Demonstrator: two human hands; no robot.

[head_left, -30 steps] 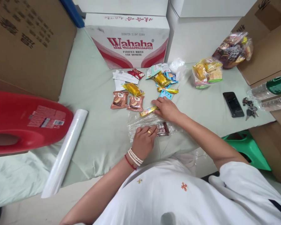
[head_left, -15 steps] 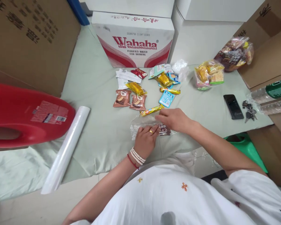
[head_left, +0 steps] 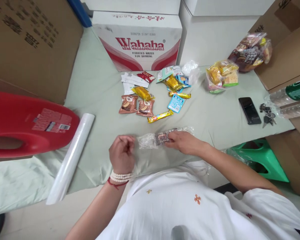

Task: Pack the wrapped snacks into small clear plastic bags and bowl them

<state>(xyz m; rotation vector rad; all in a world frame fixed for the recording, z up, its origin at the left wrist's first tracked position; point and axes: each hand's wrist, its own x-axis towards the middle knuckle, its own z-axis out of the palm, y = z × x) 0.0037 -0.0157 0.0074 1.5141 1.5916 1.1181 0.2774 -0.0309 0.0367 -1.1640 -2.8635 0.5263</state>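
A brown snack packet [head_left: 161, 137] lies near the table's front edge in clear plastic film [head_left: 146, 141], which stretches out on both sides of it. My right hand [head_left: 183, 141] grips the packet's right part, its fingers covering that end. At the film's left end my left hand [head_left: 122, 153] is closed, fingers curled in and pinching the film; the fingertips are partly hidden. Just beyond lies a yellow snack stick [head_left: 160, 116]. Two brown biscuit packets [head_left: 145, 107], a yellow-wrapped cake [head_left: 143, 93] and a blue packet [head_left: 176, 103] lie farther back.
A roll of plastic film [head_left: 71, 158] and a red jug [head_left: 32, 125] are at left. Behind stands a Wahaha carton [head_left: 140, 43]. Bagged snacks [head_left: 222, 76], a phone [head_left: 250, 110], keys [head_left: 268, 115] and bottles [head_left: 296, 93] are at right. A green stool [head_left: 272, 163] stands below.
My left hand has moved left off the packet to the film's left end and curled shut. My right hand has come down onto the packet, which now shows more.
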